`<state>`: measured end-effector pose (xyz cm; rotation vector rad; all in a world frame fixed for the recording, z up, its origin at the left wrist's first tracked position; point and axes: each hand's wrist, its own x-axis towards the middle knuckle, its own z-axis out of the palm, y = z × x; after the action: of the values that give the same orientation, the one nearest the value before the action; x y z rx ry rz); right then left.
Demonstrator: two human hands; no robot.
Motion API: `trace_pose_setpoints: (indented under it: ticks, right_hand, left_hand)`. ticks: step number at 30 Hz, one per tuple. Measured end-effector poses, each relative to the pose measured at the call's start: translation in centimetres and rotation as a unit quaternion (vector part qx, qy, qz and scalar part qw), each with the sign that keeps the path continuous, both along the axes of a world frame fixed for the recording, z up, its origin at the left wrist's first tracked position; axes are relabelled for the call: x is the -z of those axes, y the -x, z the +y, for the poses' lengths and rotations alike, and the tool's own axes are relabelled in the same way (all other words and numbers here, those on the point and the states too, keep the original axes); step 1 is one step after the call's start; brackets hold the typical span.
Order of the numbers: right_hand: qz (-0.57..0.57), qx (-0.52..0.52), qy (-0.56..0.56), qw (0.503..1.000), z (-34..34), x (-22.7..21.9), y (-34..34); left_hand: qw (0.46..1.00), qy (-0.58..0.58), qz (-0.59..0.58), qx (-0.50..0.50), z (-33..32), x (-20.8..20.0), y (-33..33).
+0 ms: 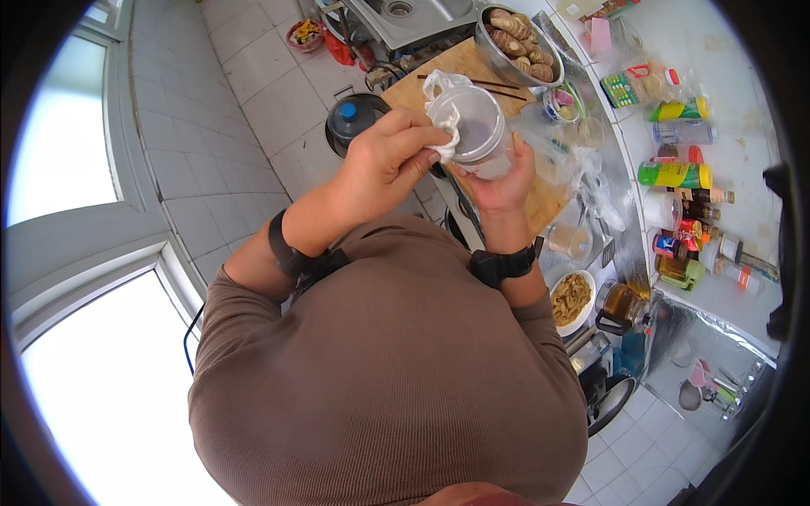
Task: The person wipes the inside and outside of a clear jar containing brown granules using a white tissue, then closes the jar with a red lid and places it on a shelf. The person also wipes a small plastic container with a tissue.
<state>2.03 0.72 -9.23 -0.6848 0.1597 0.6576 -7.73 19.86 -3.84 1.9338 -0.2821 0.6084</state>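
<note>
In front of my chest, my right hand point(504, 179) grips a clear plastic jar point(483, 118) from below and the side. The jar tilts, and its round mouth faces up toward me with no lid on it. My left hand point(390, 153) is closed in a pinch on a white cloth point(450, 139), pressed against the near-left side of the jar's rim. More white material point(443, 82) shows at the jar's far-left edge; I cannot tell whether it is the same cloth. Beneath the jar lies a wooden cutting board point(456, 63).
Dark chopsticks point(498, 87) lie on the board beside a steel bowl of taro-like roots point(519, 46). A sink point(401, 10) is at the back. To the right are a clear cup point(570, 241), a white dish of brown strips point(572, 301), a glass pot point(623, 305) and shelved bottles point(675, 174).
</note>
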Motion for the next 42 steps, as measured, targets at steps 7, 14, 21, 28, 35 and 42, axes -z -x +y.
trace_pose_setpoints:
  ticks: [7,14,21,28,35,42]
  right_hand:
    - [-0.083,0.035,0.059,0.994,-0.2,-1.0,0.8]
    - [-0.172,-0.022,0.15,0.973,-3.8,0.9,1.9]
    - [0.003,0.063,0.037,0.997,-11.4,5.5,4.4]
    - [0.108,0.201,0.055,0.972,-16.1,6.7,7.6]
    - [0.101,0.239,0.015,0.966,-17.7,6.8,8.3]
    - [0.078,0.23,-0.111,0.964,-17.9,7.1,6.7]
  left_hand:
    - [0.999,0.017,0.017,0.021,-0.1,-0.7,-1.0]
    - [0.999,0.022,0.034,0.011,0.1,2.2,-2.2]
    - [0.981,-0.074,0.179,-0.013,0.4,11.8,-7.3]
    - [0.938,-0.329,0.08,0.067,-2.4,18.8,-12.4]
    - [0.889,-0.446,0.075,0.066,0.8,19.9,-13.5]
    - [0.891,-0.448,0.077,0.004,1.1,17.2,-14.3]
